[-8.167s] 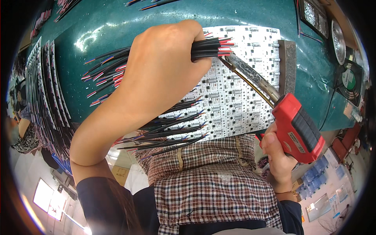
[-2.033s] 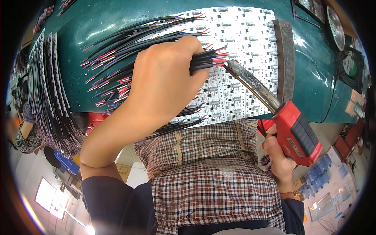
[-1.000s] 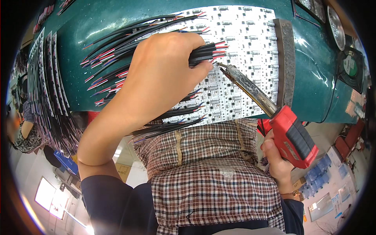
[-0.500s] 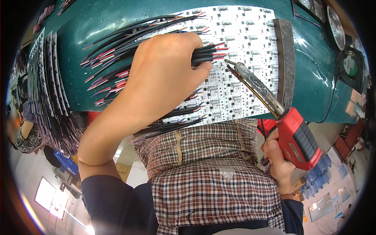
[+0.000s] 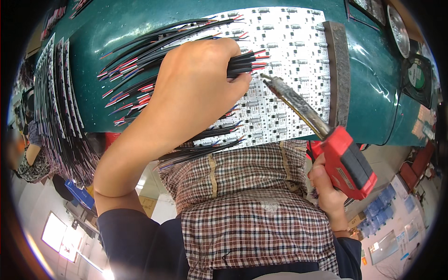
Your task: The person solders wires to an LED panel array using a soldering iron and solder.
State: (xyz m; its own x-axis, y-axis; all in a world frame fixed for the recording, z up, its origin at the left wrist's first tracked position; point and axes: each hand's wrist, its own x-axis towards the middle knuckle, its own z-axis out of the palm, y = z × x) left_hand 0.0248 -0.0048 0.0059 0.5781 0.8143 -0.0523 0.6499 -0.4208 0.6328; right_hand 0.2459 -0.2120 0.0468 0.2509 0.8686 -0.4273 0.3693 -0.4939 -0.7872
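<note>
My left hand (image 5: pixel 205 70) is closed around a bundle of black cables (image 5: pixel 240 65), whose stripped red, black and white wire ends point right over a white circuit board panel (image 5: pixel 298 93). In my right hand (image 5: pixel 329 189) is a red and black soldering iron (image 5: pixel 347 161). Its dark tip lies just below and right of the wire ends, over the panel; whether it touches the board I cannot tell. More black cables (image 5: pixel 154 39) lie across the panel's left part, some hidden under my left hand and forearm.
A dark grey bar (image 5: pixel 339 74) stands along the panel's right edge on the green table (image 5: pixel 373 93). At the far right are a small fan (image 5: pixel 416 77) and a round metal dish (image 5: pixel 398 30). Wired board strips (image 5: pixel 58 98) hang over the table's left end.
The soldering iron has shifted slightly left with my right hand, bringing its tip nearer the wire ends. My left hand and its cables have barely moved.
</note>
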